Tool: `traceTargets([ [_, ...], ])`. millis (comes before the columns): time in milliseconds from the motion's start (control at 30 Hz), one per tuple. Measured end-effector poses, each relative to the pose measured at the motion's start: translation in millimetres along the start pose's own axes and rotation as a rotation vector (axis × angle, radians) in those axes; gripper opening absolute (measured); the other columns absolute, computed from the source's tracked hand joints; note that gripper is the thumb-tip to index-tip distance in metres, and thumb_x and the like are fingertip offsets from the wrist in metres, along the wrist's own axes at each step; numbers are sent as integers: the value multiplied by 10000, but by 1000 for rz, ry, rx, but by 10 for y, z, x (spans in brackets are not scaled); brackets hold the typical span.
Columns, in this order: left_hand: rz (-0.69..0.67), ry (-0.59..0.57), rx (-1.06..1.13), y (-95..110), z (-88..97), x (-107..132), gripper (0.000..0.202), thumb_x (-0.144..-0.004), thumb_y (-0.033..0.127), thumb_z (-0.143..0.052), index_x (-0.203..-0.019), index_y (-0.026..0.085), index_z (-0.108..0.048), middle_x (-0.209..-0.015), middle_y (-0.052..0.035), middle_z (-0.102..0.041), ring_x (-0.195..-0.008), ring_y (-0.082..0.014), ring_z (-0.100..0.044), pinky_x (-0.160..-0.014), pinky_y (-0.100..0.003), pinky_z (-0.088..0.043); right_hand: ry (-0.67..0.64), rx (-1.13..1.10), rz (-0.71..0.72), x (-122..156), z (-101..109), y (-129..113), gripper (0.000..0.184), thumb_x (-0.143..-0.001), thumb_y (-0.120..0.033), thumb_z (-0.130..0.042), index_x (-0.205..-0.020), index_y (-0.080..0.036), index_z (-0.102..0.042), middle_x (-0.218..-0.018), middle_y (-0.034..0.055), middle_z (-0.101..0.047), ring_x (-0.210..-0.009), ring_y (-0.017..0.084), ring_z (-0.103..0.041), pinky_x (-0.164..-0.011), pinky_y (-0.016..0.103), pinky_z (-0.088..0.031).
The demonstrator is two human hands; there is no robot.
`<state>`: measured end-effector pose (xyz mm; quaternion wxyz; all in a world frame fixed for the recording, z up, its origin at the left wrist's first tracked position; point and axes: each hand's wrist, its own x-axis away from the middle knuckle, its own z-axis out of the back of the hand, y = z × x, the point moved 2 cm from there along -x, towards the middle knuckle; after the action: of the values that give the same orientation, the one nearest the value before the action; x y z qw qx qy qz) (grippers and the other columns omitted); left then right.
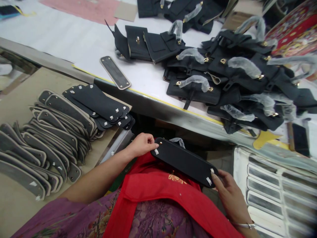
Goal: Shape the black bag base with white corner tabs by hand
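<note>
Over my lap I hold a black handbag bottom up, its long black base panel [184,162] facing me with small white tabs at the corners. My left hand [141,144] pinches the panel's left end. My right hand [229,191] grips the right end, fingers curled under it. A wrapped handle of the bag peeks out behind the panel [177,141]. A red cloth [158,188] lies across my lap beneath the bag.
Stacks of grey and black base panels [49,132] lie on the low board at left. One loose panel [115,72] rests on the white table. A heap of black handbags with wrapped handles [232,79] covers the table's right. White slatted crate [272,188] at right.
</note>
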<state>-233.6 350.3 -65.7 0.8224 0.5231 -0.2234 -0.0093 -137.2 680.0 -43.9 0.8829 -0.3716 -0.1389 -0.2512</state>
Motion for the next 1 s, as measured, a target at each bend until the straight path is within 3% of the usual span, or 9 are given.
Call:
traceTargets([
  [267,-6,18,-65,-14,-4,-18,255,-679,362,-606,-568,150,-515,-528,25,-516,-505,-93,-447,-466,-202,-305,-57,67,-7,-66,130,11,535,-681,-602,-543,-1033,-199,-544,-811,63,-659,-704,228,-625,-644,340,-494],
  [333,-24,10,-106,-8,23,-41,265,-682,376,-605,-569,154,-513,-525,26,-515,-497,-92,-444,-457,-204,-296,59,208,89,-69,203,-74,547,-698,-593,-527,-1058,-182,-541,-811,82,-644,-713,242,-612,-667,374,-482],
  [400,-42,-1,-149,11,64,-65,275,-680,382,-610,-565,156,-504,-519,28,-506,-483,-89,-438,-444,-203,-285,227,318,291,-32,200,-295,527,-744,-566,-496,-1085,-166,-536,-887,112,-621,-778,251,-596,-720,394,-469],
  [467,-30,-45,-154,29,107,-87,282,-680,385,-612,-570,158,-487,-499,34,-483,-454,-86,-434,-425,-198,-281,264,346,569,33,48,-615,485,-794,-518,-479,-1120,-162,-519,-1010,132,-585,-911,252,-564,-819,394,-446],
  [533,9,-127,-91,33,137,-106,289,-680,393,-614,-590,163,-464,-487,44,-464,-425,-86,-444,-407,-190,-301,121,370,816,86,-248,-951,488,-805,-487,-507,-1163,-155,-492,-1107,140,-547,-1033,253,-512,-910,393,-408],
  [600,28,-198,-8,20,152,-123,302,-674,402,-622,-612,167,-443,-490,52,-458,-414,-87,-463,-399,-185,-333,-34,439,939,93,-594,-1224,594,-764,-496,-573,-1218,-132,-454,-1195,156,-502,-1102,269,-466,-947,410,-383],
  [700,-24,-233,49,-31,153,-142,333,-656,413,-646,-618,161,-432,-497,54,-462,-421,-86,-477,-392,-175,-344,-117,544,989,26,-1019,-1470,749,-674,-533,-654,-1243,-99,-433,-1225,180,-477,-1110,303,-449,-935,445,-378],
  [767,-58,-249,83,-82,139,-146,341,-657,420,-649,-625,159,-432,-496,53,-469,-426,-86,-480,-393,-173,-344,-118,592,972,-22,-1186,-1543,784,-645,-541,-670,-1234,-77,-440,-1206,194,-482,-1088,316,-456,-909,453,-385],
  [1000,-85,-278,141,-197,96,-130,333,-665,407,-647,-636,160,-427,-512,58,-466,-465,-86,-476,-429,-178,-347,-52,583,896,25,-1354,-1562,662,-673,-503,-622,-1159,-75,-486,-1102,174,-524,-992,301,-480,-855,428,-386],
])
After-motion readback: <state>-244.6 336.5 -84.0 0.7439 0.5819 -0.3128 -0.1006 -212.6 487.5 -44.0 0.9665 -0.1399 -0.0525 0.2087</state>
